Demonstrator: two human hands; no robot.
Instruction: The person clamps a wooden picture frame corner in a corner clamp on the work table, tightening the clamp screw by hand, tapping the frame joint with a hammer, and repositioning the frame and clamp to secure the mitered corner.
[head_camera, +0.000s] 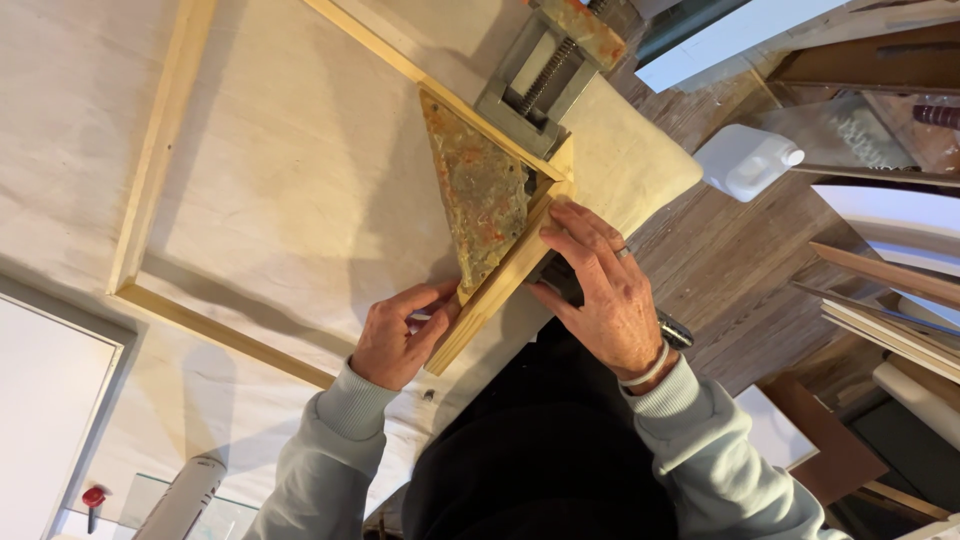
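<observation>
Right hand (600, 290) closes over the pale wooden frame's corner (552, 190), apparently gripping a dark clamp handle beneath; left hand (400, 335) pinches the near rail. A rusty triangular metal corner clamp (480, 195) seats the joint on the cloth-covered bench (280, 180); steady pressure should keep both rails flush.

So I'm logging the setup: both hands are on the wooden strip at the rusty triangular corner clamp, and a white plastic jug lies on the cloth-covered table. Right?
Not quite. The head view shows the white plastic jug on the wooden floor beside the cloth-covered table, not on it. The left hand and right hand are on the wooden strip at the rusty triangular corner clamp.
</observation>
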